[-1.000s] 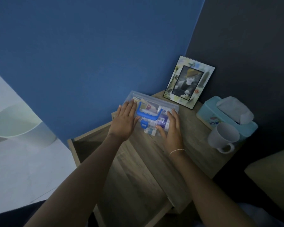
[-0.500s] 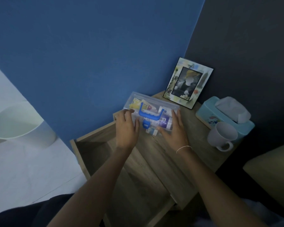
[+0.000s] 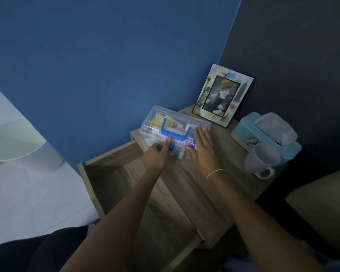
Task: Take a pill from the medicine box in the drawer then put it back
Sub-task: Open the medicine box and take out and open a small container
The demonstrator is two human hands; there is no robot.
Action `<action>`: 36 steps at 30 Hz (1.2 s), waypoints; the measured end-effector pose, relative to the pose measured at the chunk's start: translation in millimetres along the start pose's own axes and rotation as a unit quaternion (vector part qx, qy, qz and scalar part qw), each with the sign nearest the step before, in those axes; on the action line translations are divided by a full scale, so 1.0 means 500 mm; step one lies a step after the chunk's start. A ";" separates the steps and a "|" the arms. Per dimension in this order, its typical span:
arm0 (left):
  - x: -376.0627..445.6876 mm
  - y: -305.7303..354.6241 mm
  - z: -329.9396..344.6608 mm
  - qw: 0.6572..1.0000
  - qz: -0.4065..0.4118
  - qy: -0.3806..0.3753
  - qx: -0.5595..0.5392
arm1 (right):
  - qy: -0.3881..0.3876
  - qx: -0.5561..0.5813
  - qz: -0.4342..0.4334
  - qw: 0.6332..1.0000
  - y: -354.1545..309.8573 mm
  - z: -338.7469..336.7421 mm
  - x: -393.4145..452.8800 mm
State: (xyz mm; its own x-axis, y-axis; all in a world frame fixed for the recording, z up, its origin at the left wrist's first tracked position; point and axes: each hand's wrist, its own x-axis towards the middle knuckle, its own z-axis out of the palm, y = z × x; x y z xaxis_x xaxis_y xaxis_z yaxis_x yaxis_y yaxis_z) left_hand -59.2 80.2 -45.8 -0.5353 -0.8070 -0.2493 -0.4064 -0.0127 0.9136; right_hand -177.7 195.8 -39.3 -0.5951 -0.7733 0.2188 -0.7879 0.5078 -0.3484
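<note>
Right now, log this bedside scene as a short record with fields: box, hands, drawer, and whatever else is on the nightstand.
box: clear medicine box with blue handle, lid shut, on nightstand
left hand: left hand, fingers at the blue latch
right hand: right hand flat against box's right end
drawer: drawer pulled out
other items: photo frame, tissue box, white mug

Medicine box [image 3: 177, 122] placed on nightstand top [image 3: 214, 185], at far left corner. Picture frame [image 3: 223, 95] stood behind box, to right. Tissue box [image 3: 263, 134] set right of box; mug [image 3: 262, 160] before tissue box. Open drawer [image 3: 116, 173] found left of box, lower.
</note>
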 end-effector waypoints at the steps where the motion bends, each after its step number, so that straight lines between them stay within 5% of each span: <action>1: 0.001 -0.001 0.000 1.000 -0.002 -0.002 -0.009 | 0.000 0.003 0.000 1.000 -0.001 -0.001 -0.001; 9: 0.012 -0.001 -0.029 0.990 -0.027 -0.098 -0.097 | 0.005 0.002 0.005 1.000 -0.008 -0.002 -0.003; 22: 0.028 0.036 -0.012 0.982 -0.128 -0.080 -0.117 | 0.000 0.011 0.016 1.000 -0.013 -0.005 -0.006; 36: 0.021 0.044 -0.025 0.983 -0.122 -0.095 -0.094 | 0.000 0.018 0.015 1.000 -0.011 -0.001 -0.004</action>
State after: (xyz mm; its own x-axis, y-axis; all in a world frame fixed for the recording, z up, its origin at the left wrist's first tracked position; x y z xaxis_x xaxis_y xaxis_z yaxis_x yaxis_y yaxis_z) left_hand -64.6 64.0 -24.3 -0.5750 -0.6417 -0.5075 -0.4047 -0.3161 0.8581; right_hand -172.5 194.7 -37.4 -0.6186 -0.7580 0.2070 -0.7631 0.5169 -0.3879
